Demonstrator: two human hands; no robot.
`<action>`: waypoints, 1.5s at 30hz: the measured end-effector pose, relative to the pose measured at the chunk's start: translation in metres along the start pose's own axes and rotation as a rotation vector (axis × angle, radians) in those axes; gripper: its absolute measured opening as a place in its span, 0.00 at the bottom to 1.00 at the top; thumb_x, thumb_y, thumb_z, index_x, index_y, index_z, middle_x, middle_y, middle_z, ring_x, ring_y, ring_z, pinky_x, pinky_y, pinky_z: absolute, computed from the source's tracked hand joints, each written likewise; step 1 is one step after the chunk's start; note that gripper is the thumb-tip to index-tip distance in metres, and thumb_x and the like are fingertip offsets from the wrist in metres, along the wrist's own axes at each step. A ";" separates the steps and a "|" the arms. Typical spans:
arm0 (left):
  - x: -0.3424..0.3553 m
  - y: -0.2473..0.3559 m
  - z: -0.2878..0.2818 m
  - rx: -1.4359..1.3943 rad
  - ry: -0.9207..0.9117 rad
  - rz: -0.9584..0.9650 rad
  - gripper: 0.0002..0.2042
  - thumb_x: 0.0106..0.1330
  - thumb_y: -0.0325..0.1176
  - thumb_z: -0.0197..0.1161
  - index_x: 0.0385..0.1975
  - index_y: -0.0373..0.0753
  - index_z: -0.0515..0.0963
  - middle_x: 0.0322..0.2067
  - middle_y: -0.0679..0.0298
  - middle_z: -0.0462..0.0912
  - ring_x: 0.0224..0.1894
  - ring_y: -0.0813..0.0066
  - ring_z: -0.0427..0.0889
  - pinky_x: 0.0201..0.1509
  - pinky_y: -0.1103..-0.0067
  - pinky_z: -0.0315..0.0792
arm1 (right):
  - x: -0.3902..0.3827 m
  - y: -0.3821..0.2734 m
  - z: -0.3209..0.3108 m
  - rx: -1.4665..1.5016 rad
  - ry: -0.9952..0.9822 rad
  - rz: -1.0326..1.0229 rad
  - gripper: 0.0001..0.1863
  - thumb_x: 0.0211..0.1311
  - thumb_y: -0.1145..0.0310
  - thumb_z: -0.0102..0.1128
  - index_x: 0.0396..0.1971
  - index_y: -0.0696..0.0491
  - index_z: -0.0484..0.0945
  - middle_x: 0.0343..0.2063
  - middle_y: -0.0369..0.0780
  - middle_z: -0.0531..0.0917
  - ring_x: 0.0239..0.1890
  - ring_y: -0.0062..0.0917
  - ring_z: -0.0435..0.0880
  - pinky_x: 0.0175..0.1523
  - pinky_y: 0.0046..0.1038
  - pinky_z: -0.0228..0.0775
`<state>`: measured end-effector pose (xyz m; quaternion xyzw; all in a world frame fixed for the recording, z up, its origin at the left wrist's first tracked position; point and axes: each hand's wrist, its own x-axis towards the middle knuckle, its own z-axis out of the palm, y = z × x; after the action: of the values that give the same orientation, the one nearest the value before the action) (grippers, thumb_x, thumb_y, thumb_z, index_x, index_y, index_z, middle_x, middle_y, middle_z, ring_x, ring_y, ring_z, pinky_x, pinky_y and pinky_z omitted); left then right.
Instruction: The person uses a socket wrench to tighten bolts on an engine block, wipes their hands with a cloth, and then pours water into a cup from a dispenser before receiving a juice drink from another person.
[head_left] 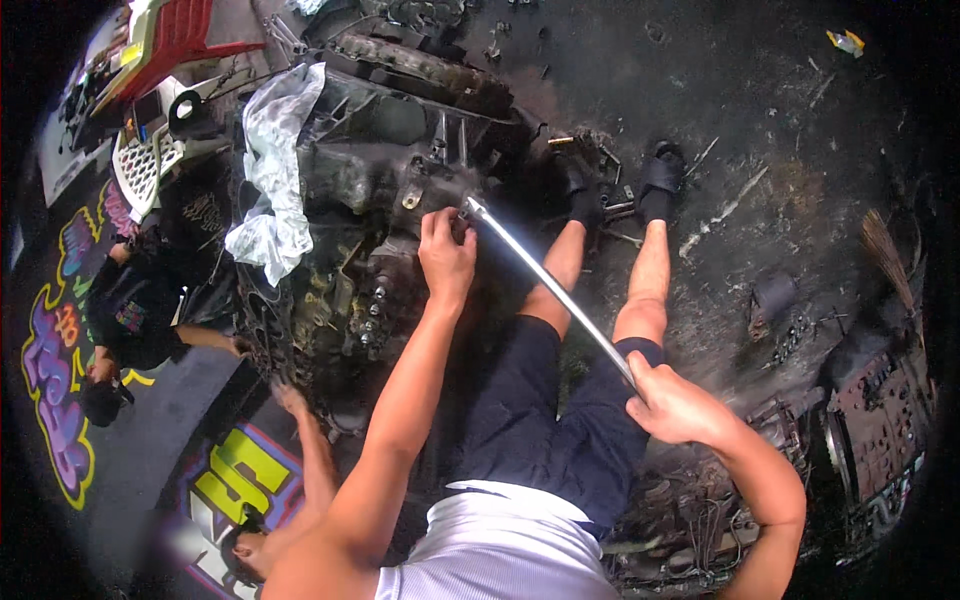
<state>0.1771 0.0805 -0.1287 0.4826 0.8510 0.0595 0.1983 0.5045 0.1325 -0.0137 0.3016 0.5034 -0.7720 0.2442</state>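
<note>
A long silver breaker bar [560, 295] slants from the large greasy engine [400, 165] down to the right, across my legs. My right hand [672, 402] is closed round its lower end. At the bar's upper end, my left hand [447, 262] has its fingers curled in beside the head, against a small dark piece there. What exactly these fingertips pinch is partly hidden. A crumpled white plastic sheet [275, 170] lies over the engine's left side.
Two other people, one in a black shirt [150, 310], reach toward the engine's left edge. Loose metal parts and tools [620, 208] lie by my feet. Greasy machine parts [690, 510] are at lower right, near a broom [888, 260]. A red plastic chair [185, 40] stands far left.
</note>
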 end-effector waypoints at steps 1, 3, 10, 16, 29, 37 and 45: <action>0.000 -0.001 0.001 -0.011 0.009 0.008 0.14 0.47 0.25 0.63 0.36 0.32 0.74 0.34 0.54 0.74 0.35 0.57 0.76 0.39 0.70 0.71 | 0.000 0.000 -0.003 -0.006 -0.003 0.012 0.17 0.53 0.73 0.50 0.38 0.65 0.58 0.20 0.59 0.74 0.29 0.55 0.76 0.33 0.45 0.68; 0.000 -0.001 0.001 -0.018 0.014 0.013 0.14 0.47 0.25 0.63 0.36 0.32 0.74 0.34 0.54 0.74 0.34 0.57 0.76 0.38 0.71 0.71 | 0.001 0.006 -0.008 -0.025 0.006 0.004 0.16 0.52 0.73 0.51 0.37 0.64 0.58 0.20 0.58 0.74 0.29 0.55 0.76 0.33 0.46 0.68; -0.003 -0.007 0.010 -0.057 0.117 0.049 0.13 0.47 0.23 0.63 0.36 0.34 0.76 0.30 0.60 0.73 0.19 0.73 0.68 0.25 0.79 0.66 | 0.010 0.044 -0.025 -0.058 0.054 -0.028 0.14 0.51 0.73 0.53 0.35 0.59 0.60 0.19 0.55 0.74 0.28 0.54 0.74 0.31 0.45 0.65; -0.004 -0.010 0.011 -0.025 0.116 0.069 0.14 0.47 0.23 0.63 0.36 0.34 0.76 0.32 0.61 0.74 0.18 0.76 0.67 0.24 0.80 0.66 | 0.023 0.071 -0.050 -0.089 0.206 -0.059 0.11 0.49 0.74 0.54 0.34 0.56 0.67 0.22 0.52 0.75 0.29 0.49 0.76 0.32 0.43 0.65; 0.001 -0.003 0.002 -0.140 0.041 -0.083 0.15 0.44 0.24 0.66 0.35 0.33 0.77 0.27 0.64 0.75 0.15 0.82 0.64 0.22 0.83 0.63 | 0.069 0.100 -0.113 -0.290 0.190 -0.083 0.08 0.46 0.73 0.55 0.30 0.56 0.72 0.21 0.50 0.76 0.28 0.48 0.75 0.32 0.42 0.65; 0.001 0.000 0.010 -0.129 0.034 -0.114 0.15 0.45 0.24 0.66 0.35 0.33 0.76 0.25 0.65 0.73 0.16 0.83 0.64 0.21 0.84 0.61 | 0.110 0.123 -0.144 -0.599 0.261 -0.156 0.09 0.47 0.70 0.55 0.31 0.53 0.73 0.20 0.48 0.75 0.30 0.46 0.75 0.36 0.45 0.66; -0.005 0.004 0.003 0.027 0.135 -0.078 0.17 0.45 0.23 0.63 0.39 0.36 0.73 0.38 0.55 0.73 0.33 0.56 0.78 0.34 0.69 0.73 | 0.080 0.084 -0.099 -0.385 0.064 -0.077 0.10 0.49 0.71 0.54 0.33 0.56 0.70 0.25 0.53 0.78 0.32 0.49 0.77 0.37 0.44 0.69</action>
<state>0.1839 0.0778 -0.1285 0.4467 0.8813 0.0727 0.1362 0.5274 0.1867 -0.1546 0.2542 0.6603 -0.6603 0.2516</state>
